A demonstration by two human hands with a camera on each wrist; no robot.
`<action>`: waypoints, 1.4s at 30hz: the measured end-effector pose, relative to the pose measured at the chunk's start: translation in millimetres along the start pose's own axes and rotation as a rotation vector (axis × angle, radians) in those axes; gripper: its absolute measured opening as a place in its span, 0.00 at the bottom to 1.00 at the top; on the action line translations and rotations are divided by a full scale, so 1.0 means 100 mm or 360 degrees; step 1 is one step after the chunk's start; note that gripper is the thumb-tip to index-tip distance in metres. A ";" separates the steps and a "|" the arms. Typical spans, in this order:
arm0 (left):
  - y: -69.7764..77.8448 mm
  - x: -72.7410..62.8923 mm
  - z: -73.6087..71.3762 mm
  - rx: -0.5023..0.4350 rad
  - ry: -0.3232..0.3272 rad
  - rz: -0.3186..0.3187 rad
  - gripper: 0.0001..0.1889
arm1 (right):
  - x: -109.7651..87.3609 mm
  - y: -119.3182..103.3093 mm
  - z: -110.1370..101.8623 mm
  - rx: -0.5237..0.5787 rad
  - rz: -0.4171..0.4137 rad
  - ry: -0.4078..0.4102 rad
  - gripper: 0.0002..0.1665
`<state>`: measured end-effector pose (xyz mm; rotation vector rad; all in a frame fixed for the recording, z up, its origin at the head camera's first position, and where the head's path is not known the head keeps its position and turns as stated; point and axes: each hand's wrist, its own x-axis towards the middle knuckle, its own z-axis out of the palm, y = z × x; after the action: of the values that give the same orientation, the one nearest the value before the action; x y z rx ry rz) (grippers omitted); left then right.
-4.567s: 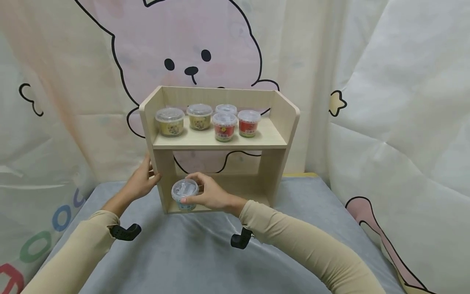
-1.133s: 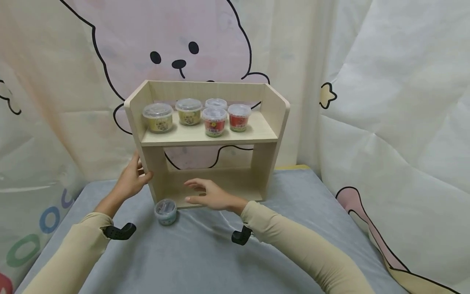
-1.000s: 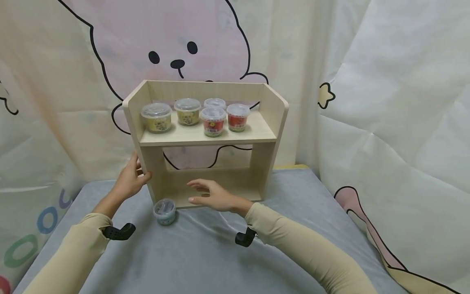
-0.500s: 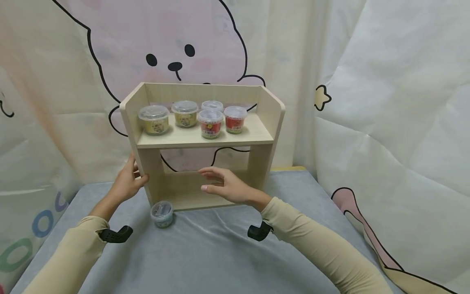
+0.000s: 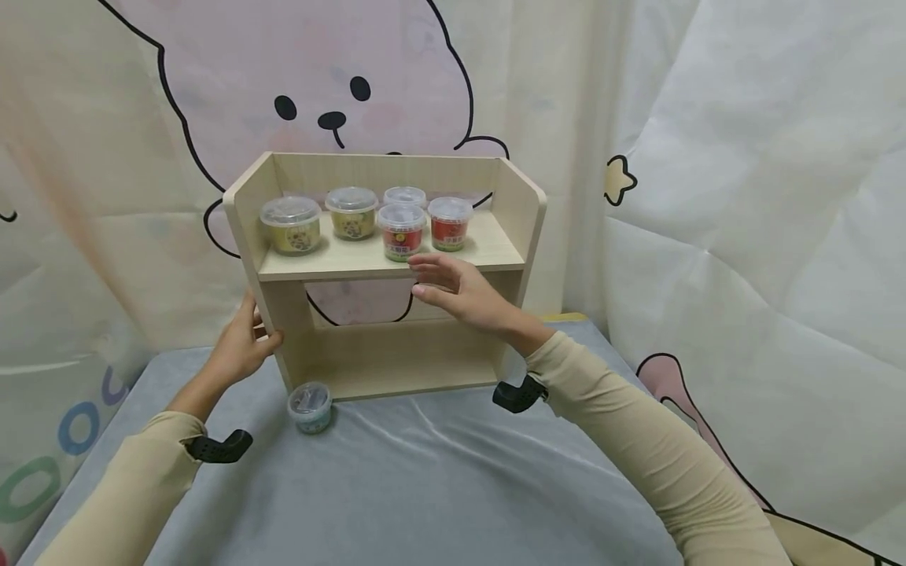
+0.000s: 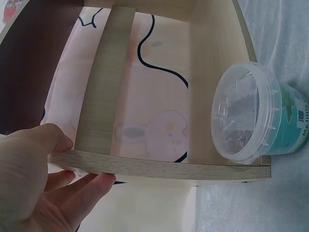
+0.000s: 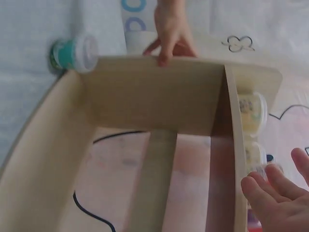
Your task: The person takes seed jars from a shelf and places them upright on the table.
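Note:
My left hand (image 5: pixel 239 346) grips the left side panel of a small two-tier wooden shelf (image 5: pixel 392 271), thumb inside and fingers outside in the left wrist view. My right hand (image 5: pixel 467 295), fingers spread and holding nothing, is raised at the upper board's front edge, just below the red-labelled tubs. A clear-lidded tub with a teal label (image 5: pixel 310 409) stands on the cloth at the shelf's front left corner. On the upper board are two yellow-labelled tubs (image 5: pixel 292 236), two red-labelled tubs (image 5: pixel 402 242) and one partly hidden behind them (image 5: pixel 406 193).
Grey-blue cloth (image 5: pixel 425 479) covers the table. Behind the shelf hangs a pale curtain (image 5: pixel 538 102) with a cartoon animal. Both wrists carry black camera mounts (image 5: pixel 221 448).
My right hand earlier held the teal tub at the lower tier; the tub now stands on the cloth. Since then that hand has moved right and up to the upper board. My left hand keeps its grip.

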<state>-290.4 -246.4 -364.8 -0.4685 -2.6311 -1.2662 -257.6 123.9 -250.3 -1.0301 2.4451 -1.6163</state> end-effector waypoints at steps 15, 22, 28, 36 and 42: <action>0.02 0.02 0.01 0.0004 -0.0001 0.0023 0.53 | 0.28 -0.07 -0.23 -0.0095 0.0161 0.0225 0.33; 0.00 0.01 -0.01 -0.0025 -0.0009 0.0011 0.51 | 0.48 -0.09 -0.25 -0.0040 0.0181 0.0207 0.38; 0.02 0.02 0.00 -0.0015 -0.0019 -0.0002 0.51 | 0.64 -0.08 -0.23 0.0082 0.0258 0.0222 0.43; 0.05 0.03 0.01 -0.0035 -0.0052 -0.0019 0.51 | 0.76 0.01 -0.18 0.0000 0.0348 0.0274 0.44; 0.04 0.03 0.00 -0.0027 -0.0052 -0.0046 0.51 | 0.80 0.06 -0.13 -0.0075 0.0330 0.0297 0.44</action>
<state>-291.5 -243.3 -361.1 -0.4590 -2.6653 -1.3016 -328.0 92.5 -224.4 -0.6289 2.6150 -1.6613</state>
